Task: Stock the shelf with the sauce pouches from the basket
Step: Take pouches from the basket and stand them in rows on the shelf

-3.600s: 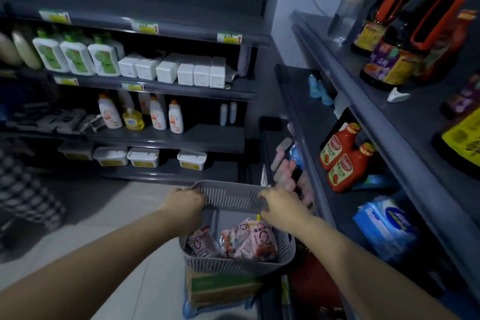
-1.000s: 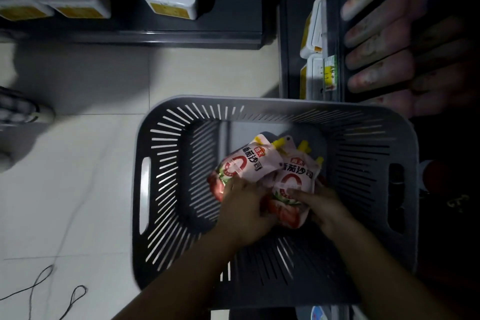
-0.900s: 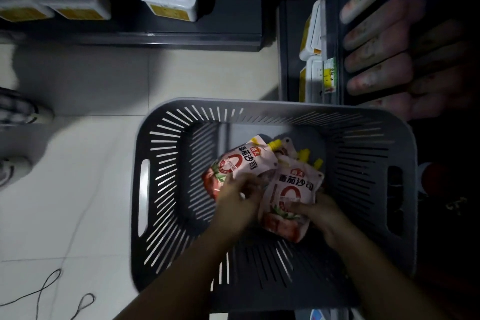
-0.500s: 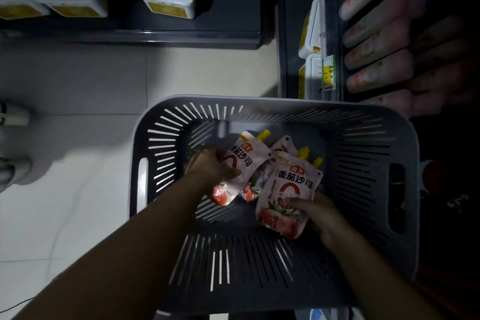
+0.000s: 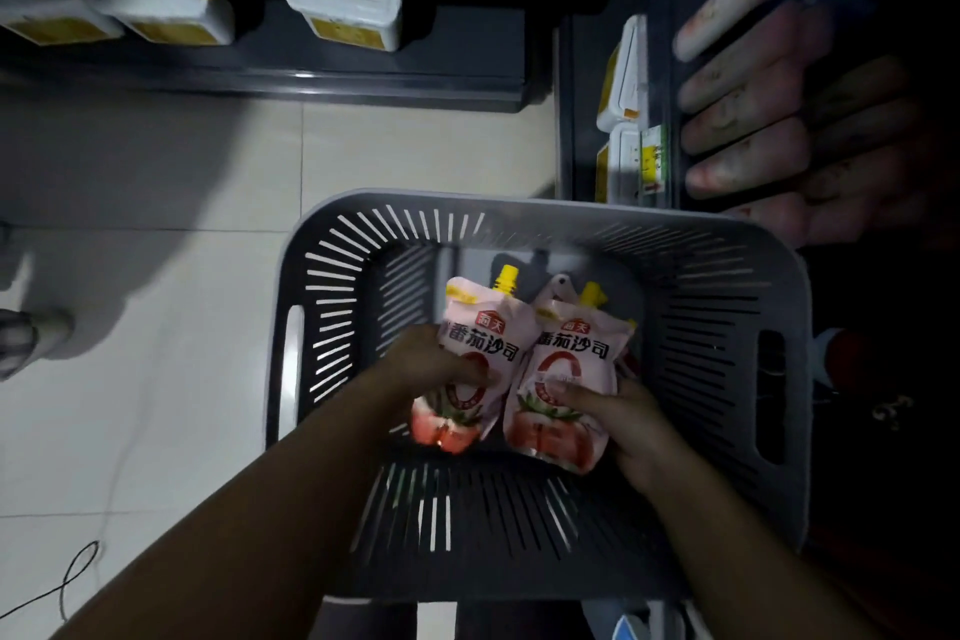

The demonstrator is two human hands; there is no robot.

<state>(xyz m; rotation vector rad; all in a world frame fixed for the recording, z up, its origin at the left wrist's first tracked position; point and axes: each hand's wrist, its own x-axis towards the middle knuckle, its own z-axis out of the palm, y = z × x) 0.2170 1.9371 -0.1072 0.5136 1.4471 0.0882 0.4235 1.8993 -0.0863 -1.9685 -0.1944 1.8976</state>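
Pale tile is laid across the floor [image 5: 182, 379], the widest surface in view. Dark grey shelving [image 5: 395, 83] is set along its far edge, and a second shelf unit [image 5: 576, 130] stands at the right. White tubs [image 5: 345, 5] are lined up on the far shelving, and pink packs [image 5: 748, 88] are stacked on the unit at the right.

The grey slotted basket [image 5: 727, 327] is parked just beside that right unit, probably so that each reach to the shelf is kept short. What it rests on cannot be told.

Both arms are reached down into the basket. The left hand [image 5: 426, 369] is curled round the lower body of the left sauce pouch [image 5: 483, 327]. The right hand [image 5: 623, 421] is wrapped round the right sauce pouch [image 5: 566, 364], with the thumb laid across its printed front.

The two pouches are held side by side, inside the basket walls, with labels facing up and the yellow caps [image 5: 505, 276] pointing away from the person. One pouch is taken per hand, it seems, so that two can be shelved in a single trip. The low grip appears chosen so that the spout ends stay free and each pack can be stood upright once placed. A further pouch seems to be lying beneath the right one, though little of it is shown. Nothing has been shelved yet.
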